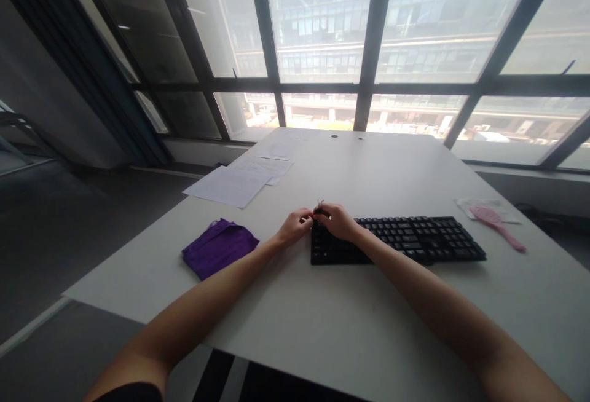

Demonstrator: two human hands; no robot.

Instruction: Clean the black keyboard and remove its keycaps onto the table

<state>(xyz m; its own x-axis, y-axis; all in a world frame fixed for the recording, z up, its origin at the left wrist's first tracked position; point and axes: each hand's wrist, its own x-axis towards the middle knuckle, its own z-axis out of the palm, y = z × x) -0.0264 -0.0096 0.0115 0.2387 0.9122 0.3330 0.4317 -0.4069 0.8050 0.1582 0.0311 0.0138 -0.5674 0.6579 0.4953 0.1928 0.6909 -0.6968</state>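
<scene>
A black keyboard point(405, 239) lies flat on the white table, its left end beside and under my hands. My right hand point(338, 220) is over the keyboard's upper left corner, with its fingers pinched on a small dark piece with thin wire prongs point(319, 203) sticking up. Just left of that corner, my left hand point(296, 226) has its fingers curled in a pinch, their tips almost meeting those of the right. What the left fingertips hold, if anything, is too small to make out. Several keys are covered by my right hand and forearm.
A purple cloth pouch point(219, 247) rests left of my left forearm. Paper sheets point(230, 185) lie at the table's left edge. To the right, a pink hairbrush point(498, 227) is partly on a clear plastic wrapper point(507, 212). Large windows point(318, 21) stand behind the table point(369, 168).
</scene>
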